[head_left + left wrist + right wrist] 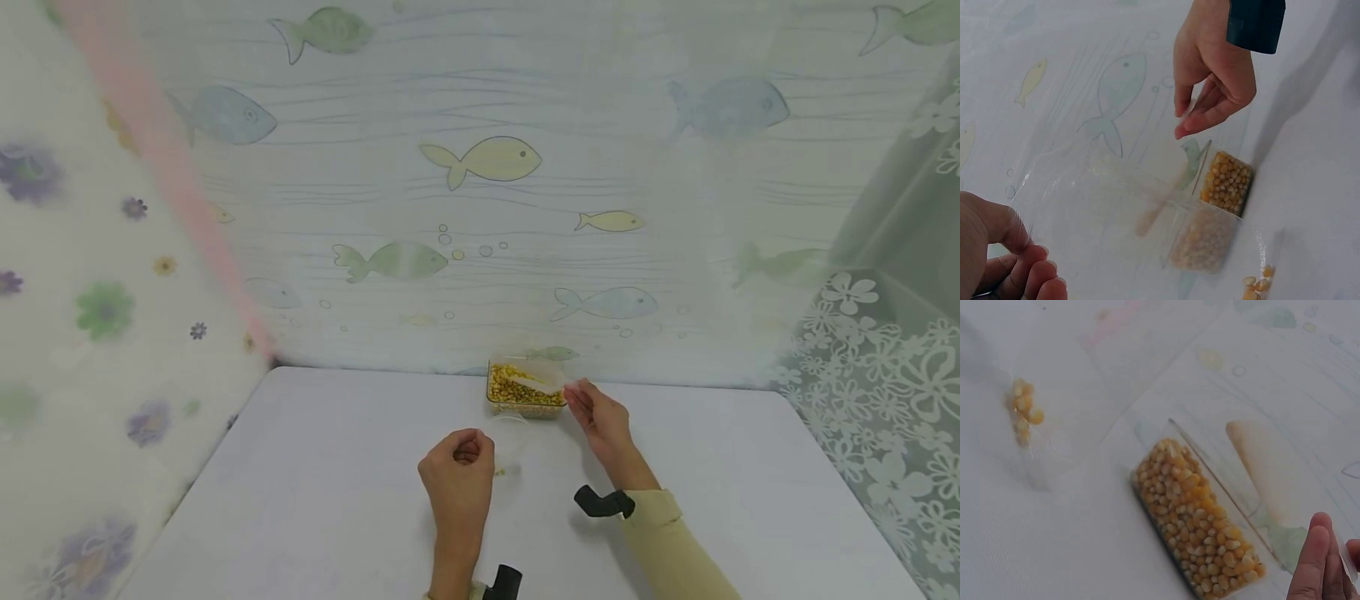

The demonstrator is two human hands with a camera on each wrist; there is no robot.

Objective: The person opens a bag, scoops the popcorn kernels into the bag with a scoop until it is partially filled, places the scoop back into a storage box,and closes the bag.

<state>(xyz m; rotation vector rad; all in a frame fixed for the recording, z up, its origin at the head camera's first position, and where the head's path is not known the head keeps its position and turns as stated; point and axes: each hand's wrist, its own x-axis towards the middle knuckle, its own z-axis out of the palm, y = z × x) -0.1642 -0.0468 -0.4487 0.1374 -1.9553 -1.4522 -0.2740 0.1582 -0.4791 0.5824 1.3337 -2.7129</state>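
Observation:
My left hand (457, 471) pinches the edge of a clear plastic bag (1085, 225), its fingers curled toward the thumb. A few corn kernels (1024, 405) lie at the bottom of the bag, near the table. Beyond it stands a clear rectangular container (527, 411) filled with yellow corn kernels (1179, 506). My right hand (606, 423), to the right of the container, pinches the end of a pale scoop (536, 385). In the right wrist view the scoop's trough (1266, 469) appears beside the container; whether it carries kernels I cannot tell.
The white table (322, 467) meets a fish-patterned curtain (480, 275) just behind the container. A flower-patterned curtain (105, 308) hangs at the left and a lacy sheer one (900, 383) at the right. Each wrist wears a black mount.

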